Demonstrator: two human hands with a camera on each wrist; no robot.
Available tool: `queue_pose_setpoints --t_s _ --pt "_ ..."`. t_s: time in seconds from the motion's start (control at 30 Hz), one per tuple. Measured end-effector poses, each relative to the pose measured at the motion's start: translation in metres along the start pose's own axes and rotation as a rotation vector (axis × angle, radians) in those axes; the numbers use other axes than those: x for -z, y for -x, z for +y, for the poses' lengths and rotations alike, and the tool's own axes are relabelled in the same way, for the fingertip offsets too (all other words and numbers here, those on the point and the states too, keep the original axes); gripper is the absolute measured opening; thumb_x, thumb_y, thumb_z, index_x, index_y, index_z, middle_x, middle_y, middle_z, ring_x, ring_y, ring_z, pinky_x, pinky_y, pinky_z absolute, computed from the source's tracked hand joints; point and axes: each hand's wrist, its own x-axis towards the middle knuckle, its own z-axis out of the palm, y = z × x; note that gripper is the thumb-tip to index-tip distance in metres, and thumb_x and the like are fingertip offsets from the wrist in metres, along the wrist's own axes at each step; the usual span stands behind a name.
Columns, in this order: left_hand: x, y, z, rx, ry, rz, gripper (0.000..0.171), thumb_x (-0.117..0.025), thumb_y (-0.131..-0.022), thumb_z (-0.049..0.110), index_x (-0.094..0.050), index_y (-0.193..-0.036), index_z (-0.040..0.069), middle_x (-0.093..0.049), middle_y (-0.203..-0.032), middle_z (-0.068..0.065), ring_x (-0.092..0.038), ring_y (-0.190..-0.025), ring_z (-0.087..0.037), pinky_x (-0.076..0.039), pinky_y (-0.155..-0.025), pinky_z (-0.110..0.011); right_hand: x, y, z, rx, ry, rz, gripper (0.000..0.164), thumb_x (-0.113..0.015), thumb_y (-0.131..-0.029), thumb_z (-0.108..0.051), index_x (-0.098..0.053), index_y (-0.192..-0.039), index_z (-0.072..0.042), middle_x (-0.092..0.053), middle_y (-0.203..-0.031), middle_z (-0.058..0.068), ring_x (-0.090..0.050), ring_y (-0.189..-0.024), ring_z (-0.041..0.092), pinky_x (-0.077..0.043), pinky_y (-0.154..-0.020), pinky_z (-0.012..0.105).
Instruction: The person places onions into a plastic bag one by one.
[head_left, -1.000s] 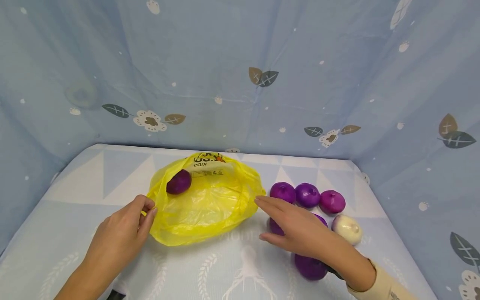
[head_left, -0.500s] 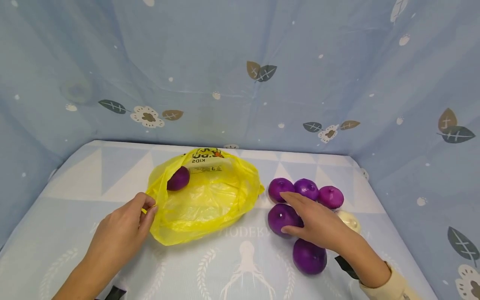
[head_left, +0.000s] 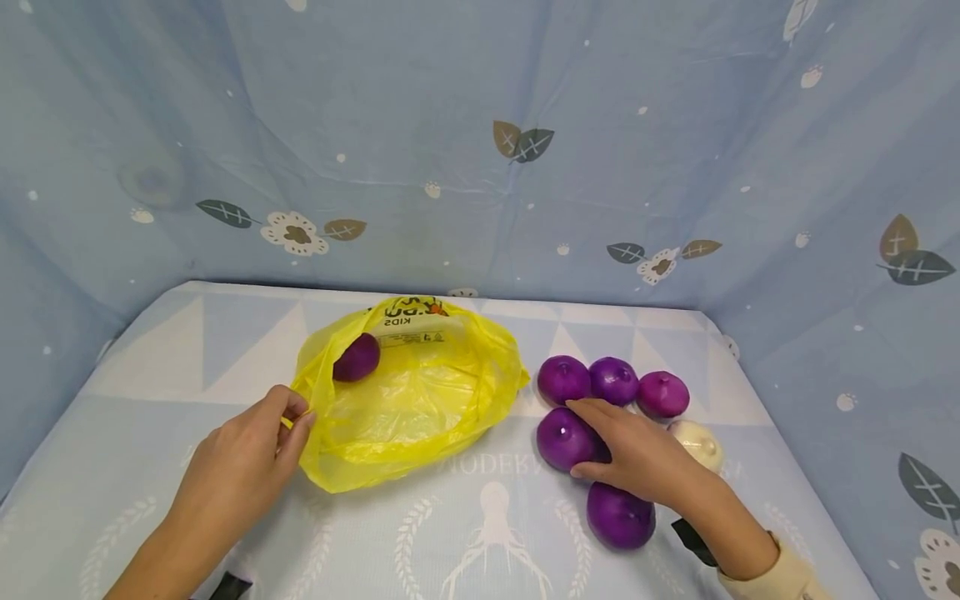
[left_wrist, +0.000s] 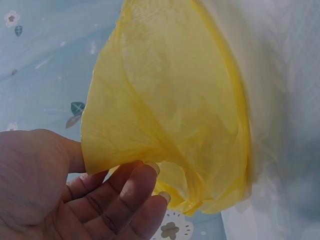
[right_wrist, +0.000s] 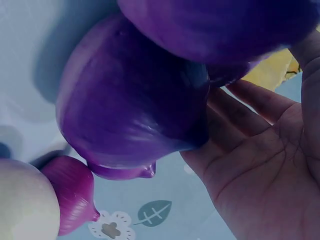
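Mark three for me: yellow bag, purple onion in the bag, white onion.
yellow bag (head_left: pixel 408 408): head view, bare inner wall.
purple onion in the bag (head_left: pixel 357 357): head view, middle of its visible side.
white onion (head_left: pixel 699 442): head view, middle of the part showing past the right arm.

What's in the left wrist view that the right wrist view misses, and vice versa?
Left wrist only: the left hand, pinching the edge of the yellow bag, whose thin film fills much of the picture.

Right wrist only: the right hand, palm visible beside large purple onions, plus a magenta onion and a whitish onion side by side.

Both: some of the bag, just a small patch in the right wrist view, and blue cloth with leaf-and-flower print.
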Motion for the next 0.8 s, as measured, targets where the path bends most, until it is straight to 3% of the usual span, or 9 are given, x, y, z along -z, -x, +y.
queue_pose_setpoints --t_s 0.43,0.67,0.8 --pt "-0.0020 0.0025 -0.0034 -0.008 0.006 0.037 0.020 -0.075 -0.097 0.014 -0.056 -0.101 0.010 -0.066 -0.083 0.002 -0.057 -0.064 -0.012 -0.045 -0.054 -0.036 -0.0054 -0.0011 -0.0026 -0.031 -0.012 0.016 0.080 -0.091 -0.082 -0.038 -0.056 -0.148 -0.009 -0.061 -0.143 0.011 -0.063 -0.126 0.031 -0.052 -0.102 0.052" --pt "-0.0035 0.0007 -0.0035 -0.019 -0.018 0.022 0.017 -0.071 -0.101 0.016 -0.054 -0.101 0.010 -0.054 -0.073 0.005 -0.043 -0.056 -0.011 -0.037 -0.051 -0.030 -0.0061 0.0000 -0.0010 -0.055 -0.022 0.021 0.079 -0.091 -0.082 -0.039 -0.056 -0.147 -0.011 -0.061 -0.144 0.011 -0.061 -0.130 0.032 -0.050 -0.103 0.053" --pt "-0.0024 0.0000 -0.0037 -0.015 -0.023 0.016 0.015 -0.067 -0.104 0.017 -0.054 -0.100 0.010 -0.060 -0.078 0.001 -0.044 -0.056 -0.013 -0.038 -0.052 -0.032 -0.0080 -0.0008 -0.0008 -0.057 -0.025 0.026 0.079 -0.091 -0.082 -0.039 -0.056 -0.148 -0.012 -0.061 -0.144 0.011 -0.061 -0.129 0.032 -0.050 -0.103 0.053"
